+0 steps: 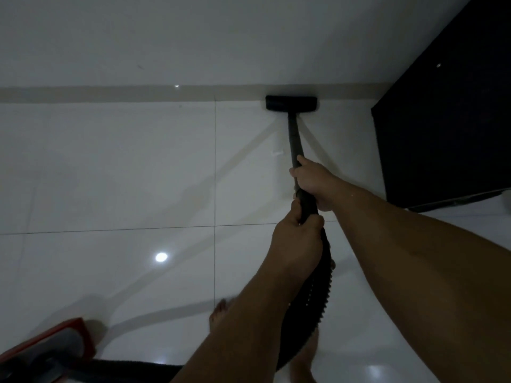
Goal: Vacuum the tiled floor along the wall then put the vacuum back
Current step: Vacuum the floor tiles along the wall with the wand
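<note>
floor (110, 175): glossy white tiles, thin dark grid lines
vacuum head (291, 103): black
hose (315, 299): black, ribbed
vacuum body (55, 346): red, grey

Dim, grayish light from overhead. A bright glare spot (161, 257) shines on the glossy floor (110, 175), crossed by long soft shadows. Edges bend with wide-angle distortion; near corners blur.

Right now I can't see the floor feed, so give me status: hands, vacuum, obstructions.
Left hand and right hand both gripping wand. Floor head at skirting. Dark cabinet close on right.
</note>
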